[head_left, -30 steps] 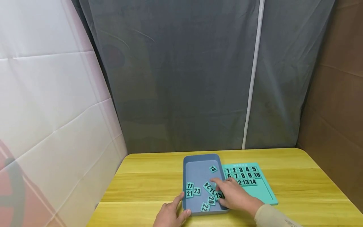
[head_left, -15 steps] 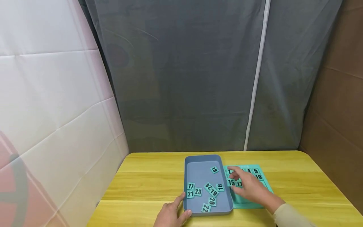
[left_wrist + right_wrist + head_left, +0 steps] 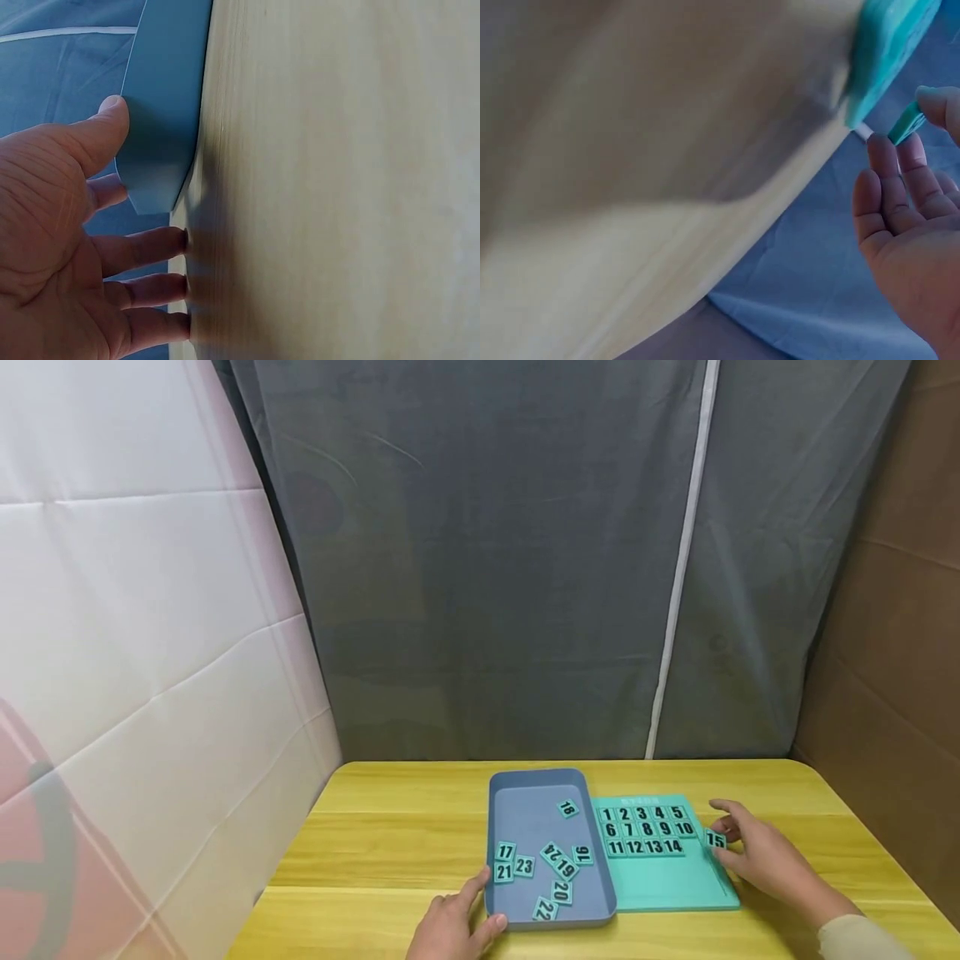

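Observation:
My right hand pinches the number tile 15 between thumb and fingertips, over the right edge of the teal number board. The right wrist view shows this tile edge-on, apart from the board. Rows of tiles 1 to 14 fill the upper part of the board. My left hand touches the near left corner of the blue-grey tray with thumb and index finger. In the left wrist view, the other fingers of the left hand extend down toward the tabletop beside the tray.
Several loose number tiles lie in the tray, among them 18, 23 and 22. The tray stands against the board's left side on a yellow wood-grain table. A grey curtain hangs behind the table.
My right hand has lifted tile 15 out of the tray and carried it rightward across the board to its right edge. The left hand stays at the tray's corner.

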Available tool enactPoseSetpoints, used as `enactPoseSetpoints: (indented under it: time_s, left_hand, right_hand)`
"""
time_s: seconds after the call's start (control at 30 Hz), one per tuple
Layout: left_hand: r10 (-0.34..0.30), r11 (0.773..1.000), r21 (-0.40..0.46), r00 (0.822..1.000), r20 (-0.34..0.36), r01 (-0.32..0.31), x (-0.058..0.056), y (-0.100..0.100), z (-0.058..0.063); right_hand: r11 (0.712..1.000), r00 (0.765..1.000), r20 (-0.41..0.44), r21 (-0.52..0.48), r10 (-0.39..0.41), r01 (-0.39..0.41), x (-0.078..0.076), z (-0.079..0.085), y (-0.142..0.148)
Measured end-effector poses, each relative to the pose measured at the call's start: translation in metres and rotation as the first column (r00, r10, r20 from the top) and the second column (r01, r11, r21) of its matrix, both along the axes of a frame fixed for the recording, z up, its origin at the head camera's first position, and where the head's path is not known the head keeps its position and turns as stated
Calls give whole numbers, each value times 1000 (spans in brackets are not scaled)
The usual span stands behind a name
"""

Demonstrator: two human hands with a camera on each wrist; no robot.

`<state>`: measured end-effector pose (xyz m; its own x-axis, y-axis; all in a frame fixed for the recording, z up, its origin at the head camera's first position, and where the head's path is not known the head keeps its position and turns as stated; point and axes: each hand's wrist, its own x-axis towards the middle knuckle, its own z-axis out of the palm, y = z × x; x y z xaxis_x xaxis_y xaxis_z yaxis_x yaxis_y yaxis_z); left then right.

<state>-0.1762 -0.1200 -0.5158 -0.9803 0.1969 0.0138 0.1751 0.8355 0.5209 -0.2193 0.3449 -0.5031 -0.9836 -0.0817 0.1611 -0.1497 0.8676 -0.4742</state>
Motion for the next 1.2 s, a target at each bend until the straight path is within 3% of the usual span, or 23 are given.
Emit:
enactPoseSetpoints:
  time_s: [0.1, 0.33, 0.53, 0.97, 1.2]
  left_hand:
    - [-2, 1000, -1, 1000, -5, 2, 1, 1, 1]
    - [2, 1000, -14, 1000, -23, -3, 1, 1, 1]
    - [7, 1000, -26, 999, -38, -8, 1, 2, 1]
    - [4, 1000, -13, 999, -33, -4, 1, 0, 1]
    - [0, 1000, -6, 1000, -26, 0, 1, 0, 0]
  right_hand:
    - [1000, 1000, 27, 18, -2, 2, 7, -5, 10]
    - [992, 1000, -18, 122, 19, -17, 16, -10, 17]
    - [989, 999, 21, 139, 44, -46, 18, -13, 16]
    - [984, 996, 77, 166, 52, -64, 9, -7, 1]
    - [965, 994, 13, 238, 111, -111, 0, -9, -11]
